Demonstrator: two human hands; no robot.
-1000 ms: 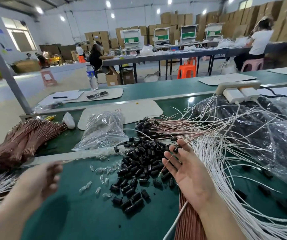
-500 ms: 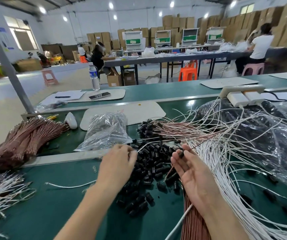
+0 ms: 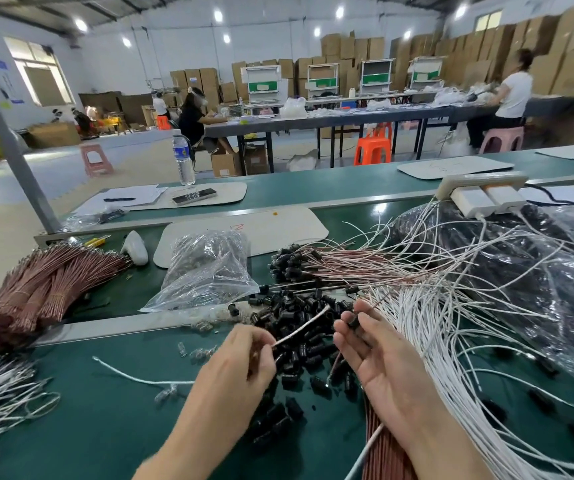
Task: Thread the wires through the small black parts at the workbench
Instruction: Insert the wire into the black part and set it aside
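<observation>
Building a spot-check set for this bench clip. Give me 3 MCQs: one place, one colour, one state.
1. Where does the water bottle stand?
A. far bench, beside the papers
B. on the floor
C. among the black parts

2. What colour is the wire that the left hand pinches?
A. copper
B. white
C. blue

3. How is the right hand?
A. flat on the bench
B. palm up, black part at its fingertips
C. closed in a fist

Answers:
1 A: it stands upright beside the papers.
2 B: the short wire end rising from its grip is white.
3 B: the palm faces up, with a small black part at the fingertips.
</observation>
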